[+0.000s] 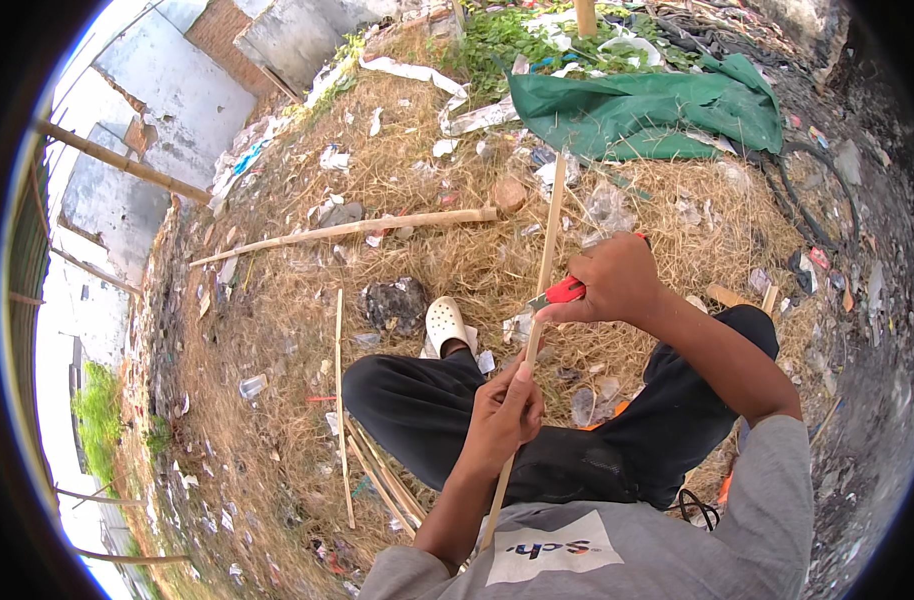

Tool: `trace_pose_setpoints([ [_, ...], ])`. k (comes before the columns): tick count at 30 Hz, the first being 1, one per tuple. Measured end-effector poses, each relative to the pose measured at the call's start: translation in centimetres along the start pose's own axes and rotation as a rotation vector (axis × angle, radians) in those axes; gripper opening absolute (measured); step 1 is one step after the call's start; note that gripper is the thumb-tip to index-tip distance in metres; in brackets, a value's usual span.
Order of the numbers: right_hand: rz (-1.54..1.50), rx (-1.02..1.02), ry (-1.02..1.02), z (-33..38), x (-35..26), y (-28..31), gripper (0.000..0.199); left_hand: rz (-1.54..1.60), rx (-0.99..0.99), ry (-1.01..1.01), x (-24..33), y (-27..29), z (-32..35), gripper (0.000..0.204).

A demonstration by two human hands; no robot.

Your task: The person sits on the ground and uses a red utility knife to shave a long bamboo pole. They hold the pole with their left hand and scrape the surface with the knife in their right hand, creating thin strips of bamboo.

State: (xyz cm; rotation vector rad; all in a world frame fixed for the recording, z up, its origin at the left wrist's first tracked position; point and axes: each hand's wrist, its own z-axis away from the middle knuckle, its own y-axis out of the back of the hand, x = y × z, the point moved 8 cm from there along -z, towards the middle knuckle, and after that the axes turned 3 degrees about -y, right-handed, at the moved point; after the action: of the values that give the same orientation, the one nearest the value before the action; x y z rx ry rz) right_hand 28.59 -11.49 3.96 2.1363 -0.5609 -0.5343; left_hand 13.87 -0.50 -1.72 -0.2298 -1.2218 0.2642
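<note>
**Operator:** Left hand (504, 412) status?

**Inspector:** Closed around the strip (543, 262), a thin pale bamboo slat. Grip point is on the lower part, above the lap. The strip runs up and away from the body, slightly tilted to the right, and passes just left of the right hand (617, 281).

**Operator:** Right hand?

**Inspector:** Clamped on a knife (561, 292) with a red handle. The knife meets the strip at mid-length, above the left hand. The two hands are apart, right one higher and farther out.

**Operator:** Position of the strip relative to the body?

**Inspector:** In front of the torso, between the raised knees in black trousers (417, 400). A white clog (445, 324) sits just left of the strip, on straw-covered ground. Loose slats (377, 472) lie beside the left leg.

**Operator:** Obstructions?

**Inspector:** The strip's lower end is cut off behind the left forearm and grey shirt. The blade is small; its edge cannot be made out. Right fingers hide most of the handle. The strip's top end blends into litter near the green tarp (657, 110).
</note>
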Motion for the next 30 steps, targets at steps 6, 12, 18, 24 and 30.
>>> trace_pose_setpoints([
  [6,0.024,0.002,0.025,-0.3,0.2,-0.2,0.075,-0.013,0.006,-0.016,0.1,0.1,0.2,0.049],
  [12,0.092,0.021,-0.082,-1.2,1.8,-0.2,0.076,0.014,0.004,0.025,-0.7,0.3,0.8,0.048],
  [18,0.178,-0.055,-0.660,-1.1,14.8,2.9,0.073,0.063,-0.067,0.079,-2.2,-0.4,4.3,0.048],
  [24,0.003,-0.031,-0.375,-0.2,5.6,2.7,0.069,0.015,0.001,0.014,-1.7,0.5,3.1,0.047],
  [30,-0.130,-0.145,-0.096,1.1,-1.9,1.2,0.067,-0.093,0.075,-0.061,-0.4,0.7,2.4,0.048],
])
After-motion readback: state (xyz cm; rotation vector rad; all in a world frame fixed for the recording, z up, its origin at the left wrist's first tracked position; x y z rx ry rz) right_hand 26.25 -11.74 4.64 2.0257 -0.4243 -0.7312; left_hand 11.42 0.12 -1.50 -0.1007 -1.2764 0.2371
